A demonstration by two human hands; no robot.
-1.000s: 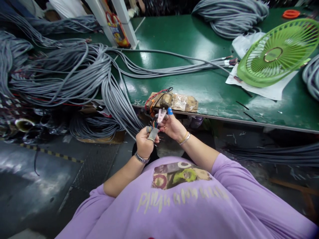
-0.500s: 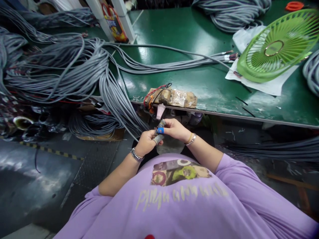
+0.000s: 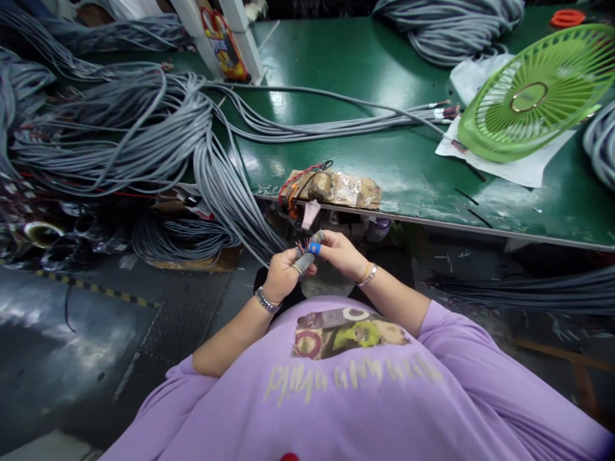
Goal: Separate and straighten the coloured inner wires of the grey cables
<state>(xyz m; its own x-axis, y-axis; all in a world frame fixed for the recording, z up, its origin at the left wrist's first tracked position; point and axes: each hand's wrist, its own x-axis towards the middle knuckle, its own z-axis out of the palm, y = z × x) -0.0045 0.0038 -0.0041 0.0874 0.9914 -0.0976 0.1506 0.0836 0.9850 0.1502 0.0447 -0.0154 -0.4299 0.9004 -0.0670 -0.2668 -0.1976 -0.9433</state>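
Note:
My left hand is closed on the stripped end of a grey cable, its thin wires fanning out above the fingertips. Close against it, my right hand pinches at the same wires. Grey tape wraps some fingers on both hands, and a blue band sits on a right finger. From the table's edge a thick bundle of grey cables hangs down towards my left hand. Just beyond the hands, a taped wooden block with red and black leads lies on the table edge. Which wire each finger holds is too small to tell.
A green fan stands on white paper at the right of the green table. Grey cable coils lie at the back, more cables at the left. A white post rises behind. Cables also lie low at the right.
My hands have drawn slightly apart, the right one moving a little to the right. The wire ends between them now stand out more spread.

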